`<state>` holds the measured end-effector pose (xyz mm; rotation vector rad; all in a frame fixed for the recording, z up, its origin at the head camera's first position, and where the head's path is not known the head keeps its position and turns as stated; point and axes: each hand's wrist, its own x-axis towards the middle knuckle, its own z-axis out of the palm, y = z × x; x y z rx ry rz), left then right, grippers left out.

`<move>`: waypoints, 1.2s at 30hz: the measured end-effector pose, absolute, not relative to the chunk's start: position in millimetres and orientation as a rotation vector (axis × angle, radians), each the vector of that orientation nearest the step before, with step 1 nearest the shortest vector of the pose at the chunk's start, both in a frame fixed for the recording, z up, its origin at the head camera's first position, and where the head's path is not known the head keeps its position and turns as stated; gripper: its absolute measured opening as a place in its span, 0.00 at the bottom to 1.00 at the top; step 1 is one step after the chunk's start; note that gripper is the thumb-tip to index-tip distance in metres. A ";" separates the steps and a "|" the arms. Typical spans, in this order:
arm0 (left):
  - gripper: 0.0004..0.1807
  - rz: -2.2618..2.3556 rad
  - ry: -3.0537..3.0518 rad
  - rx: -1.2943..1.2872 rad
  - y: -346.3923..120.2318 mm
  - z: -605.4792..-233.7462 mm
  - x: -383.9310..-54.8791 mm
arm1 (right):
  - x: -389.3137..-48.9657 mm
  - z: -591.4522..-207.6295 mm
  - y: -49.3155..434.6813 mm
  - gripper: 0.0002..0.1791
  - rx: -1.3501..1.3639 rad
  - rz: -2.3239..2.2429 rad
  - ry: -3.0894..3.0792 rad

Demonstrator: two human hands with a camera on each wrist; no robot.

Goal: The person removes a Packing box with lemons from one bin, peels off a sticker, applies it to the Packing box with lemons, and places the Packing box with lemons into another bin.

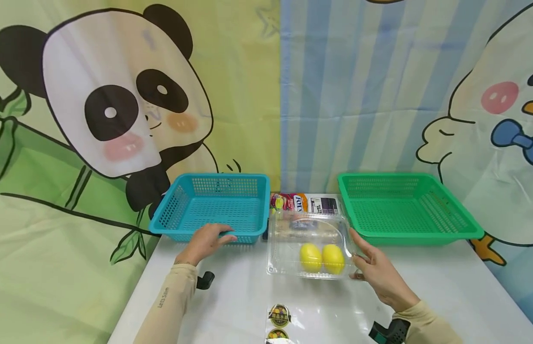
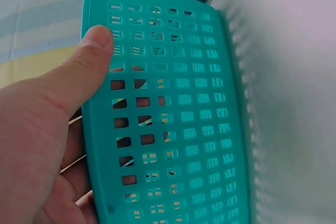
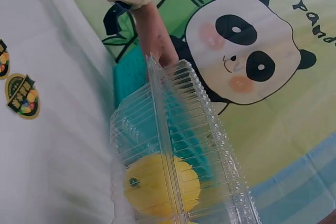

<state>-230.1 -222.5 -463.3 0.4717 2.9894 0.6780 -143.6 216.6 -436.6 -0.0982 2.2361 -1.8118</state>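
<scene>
My left hand (image 1: 209, 241) grips the front rim of a blue perforated basket (image 1: 225, 203). In the left wrist view the thumb (image 2: 92, 56) lies on the outside of the wall, and the fingers show through the holes from the inner side. At the right end of a clear plastic clamshell box (image 1: 288, 255), my right hand (image 1: 376, 270) holds its edge between thumb and fingers. Inside the box lie two yellow lemon-like fruits (image 1: 311, 258), side by side. The right wrist view shows the ribbed box (image 3: 136, 124) closely, with one yellow fruit (image 3: 157, 184) through the plastic.
Behind the box lie printed snack packages (image 1: 307, 203). A green perforated basket (image 1: 412, 234) stands at the back right. Two round fruit stickers (image 1: 279, 315) lie near the front of the white table (image 1: 232, 306). A cartoon curtain (image 1: 245, 95) hangs along the back.
</scene>
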 end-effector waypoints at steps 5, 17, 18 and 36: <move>0.24 0.698 2.994 0.469 -223.2 -462.0 -229.2 | -136.5 -456.0 210.8 0.40 -0.041 -1.829 2.225; 0.23 0.684 3.003 0.497 -225.4 -462.4 -227.8 | -128.8 -479.3 207.8 0.40 0.034 -1.805 2.236; 0.23 0.683 3.004 0.504 -225.8 -463.1 -227.9 | -128.6 -479.7 207.7 0.40 0.038 -1.806 2.238; 0.25 0.719 3.034 0.562 -221.5 -468.5 -226.8 | -130.1 -478.4 209.2 0.38 0.084 -1.746 2.311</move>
